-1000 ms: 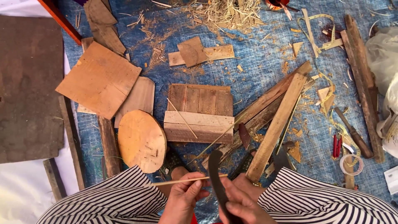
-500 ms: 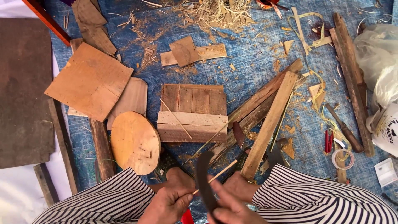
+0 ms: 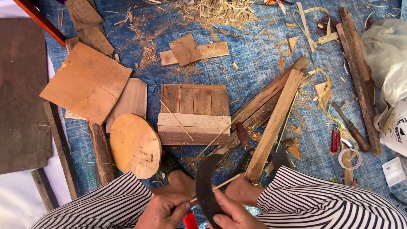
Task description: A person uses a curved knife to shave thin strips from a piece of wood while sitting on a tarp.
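Left hand (image 3: 163, 212) at seven o'clock, pinched on the near end of a thin stick (image 3: 216, 186). Right hand (image 3: 231, 214) at six o'clock, clamped on a curved dark blade (image 3: 205, 182), blade tip up toward twelve. Stick laid across the blade's edge, slanting up toward two o'clock. Bare feet just beyond the hands, striped trousers at both lower corners.

Spread over a blue tarp (image 3: 254, 55) on the ground: a slatted wooden panel (image 3: 195, 112) at centre, with a second sliver resting on it. Round wooden disc (image 3: 135, 145) at nine o'clock of the panel, touching nothing but the tarp and a dark plank. Square brown board (image 3: 87, 82) at ten o'clock. Long light batten (image 3: 275, 125) leaning from four toward one o'clock over darker planks. Heap of shavings (image 3: 216, 8) at twelve.

At three o'clock, a white plastic bag (image 3: 388, 51), bunched, contents hidden. Near it a roll of tape (image 3: 349, 159), red pliers (image 3: 335, 141) and a dark-handled tool (image 3: 351, 127).
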